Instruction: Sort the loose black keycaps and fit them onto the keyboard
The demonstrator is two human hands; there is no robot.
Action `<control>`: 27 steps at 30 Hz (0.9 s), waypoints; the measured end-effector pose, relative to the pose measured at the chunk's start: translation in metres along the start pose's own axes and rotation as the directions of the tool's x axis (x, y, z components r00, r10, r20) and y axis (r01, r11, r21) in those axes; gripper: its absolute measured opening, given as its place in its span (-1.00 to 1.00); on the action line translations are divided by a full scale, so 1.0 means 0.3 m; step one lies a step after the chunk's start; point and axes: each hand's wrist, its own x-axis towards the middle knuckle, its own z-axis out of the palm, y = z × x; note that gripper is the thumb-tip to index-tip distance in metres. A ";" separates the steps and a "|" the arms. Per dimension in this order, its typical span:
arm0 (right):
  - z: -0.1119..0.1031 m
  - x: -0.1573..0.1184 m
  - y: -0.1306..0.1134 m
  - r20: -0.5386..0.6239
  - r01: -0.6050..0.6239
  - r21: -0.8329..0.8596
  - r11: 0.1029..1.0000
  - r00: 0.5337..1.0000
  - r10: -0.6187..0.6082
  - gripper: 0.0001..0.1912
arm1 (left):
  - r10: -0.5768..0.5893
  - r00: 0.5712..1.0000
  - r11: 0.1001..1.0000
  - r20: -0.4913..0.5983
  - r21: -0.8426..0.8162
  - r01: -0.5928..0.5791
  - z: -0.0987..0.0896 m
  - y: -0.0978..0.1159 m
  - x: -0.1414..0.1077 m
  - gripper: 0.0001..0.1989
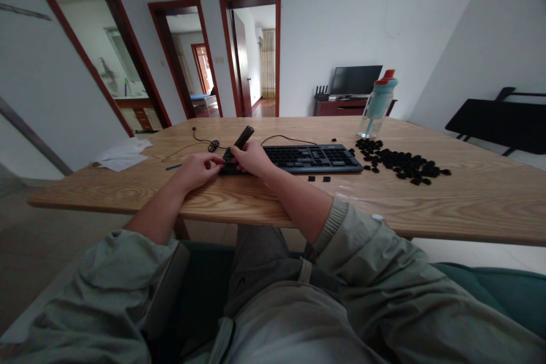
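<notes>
A black keyboard [313, 158] lies across the table, many of its keys off. My right hand [252, 158] is closed around a black stick-shaped tool [244, 136], which slants upward over the keyboard's left end; its lower tip is hidden. At the keyboard's front left corner, my left hand [199, 172] has its thumb and fingers drawn together in a pinch. What they hold, if anything, is too small to make out. A large pile of black keycaps [407, 164] is heaped right of the keyboard. Two loose keycaps [326, 179] sit in front of it.
A clear bottle [369, 119] with a red and teal lid stands behind the keycap pile. White paper [123, 153] lies at the table's left. Near my left hand are a coiled black cable [213, 145] and a thin blue object [173, 167]. The wooden table [482, 199] has its front edge close to me.
</notes>
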 end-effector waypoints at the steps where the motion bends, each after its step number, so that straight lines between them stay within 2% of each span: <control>1: 0.001 -0.003 0.000 -0.008 0.016 -0.016 1.000 1.000 -0.016 -0.69 | -0.001 1.000 1.000 0.011 0.006 0.001 0.001 -0.005 0.001 -0.64; 6: 0.002 -0.031 -0.001 -0.028 0.188 -0.166 0.968 0.980 -0.195 -0.75 | 0.054 0.996 0.999 0.076 -0.002 -0.054 0.012 -0.027 0.003 -0.69; 9: -0.002 -0.042 -0.002 -0.013 0.224 -0.218 0.950 0.973 -0.232 -0.76 | 0.104 0.991 0.994 0.087 0.027 -0.106 0.016 -0.021 0.002 -0.71; 13: -0.006 -0.027 0.004 -0.015 0.155 -0.128 0.980 0.987 -0.158 -0.77 | 0.138 0.987 0.986 0.076 0.082 -0.145 0.013 -0.003 0.000 -0.72; 17: -0.002 -0.005 0.014 -0.024 0.050 -0.040 0.998 0.998 -0.051 -0.73 | 0.087 0.996 0.991 0.033 0.101 -0.090 0.006 0.006 -0.003 -0.70; 20: 0.002 -0.001 0.020 -0.043 0.042 -0.044 0.998 0.998 -0.044 -0.70 | 0.065 0.998 0.993 0.011 0.101 -0.066 0.004 0.003 -0.003 -0.67; 27: 0.006 0.006 0.024 -0.050 0.030 -0.062 0.998 0.998 -0.033 -0.66 | 0.096 0.995 0.987 0.003 0.130 -0.095 0.011 -0.016 0.005 -0.66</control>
